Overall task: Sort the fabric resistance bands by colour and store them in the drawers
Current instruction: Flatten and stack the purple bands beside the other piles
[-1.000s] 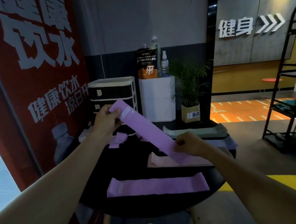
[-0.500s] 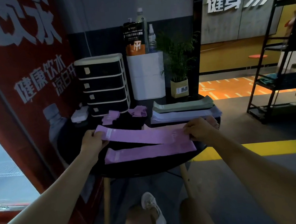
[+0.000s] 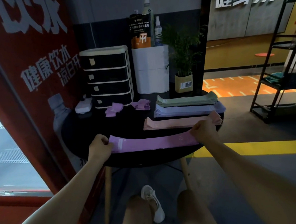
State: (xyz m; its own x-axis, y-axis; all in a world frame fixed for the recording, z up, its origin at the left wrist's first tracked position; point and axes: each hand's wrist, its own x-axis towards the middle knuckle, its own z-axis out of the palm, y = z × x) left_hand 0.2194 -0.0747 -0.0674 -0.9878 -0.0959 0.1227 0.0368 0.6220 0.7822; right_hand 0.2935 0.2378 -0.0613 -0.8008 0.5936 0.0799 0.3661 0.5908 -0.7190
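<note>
Hands hold one purple band flat along the near edge of the round black worktop; the left hand pinches its left end and the right hand pinches its right end, each grip curled round the fabric; whether a second purple band lies under it cannot be told. Behind it lie three flat stacks in a row going back: pink stack, lilac stack, green stack; the bands in each are too thin to count. Two crumpled purple bands lie just before the drawer unit, which has four dark drawers, all closed. One white box and one potted plant stand at the back.
</note>
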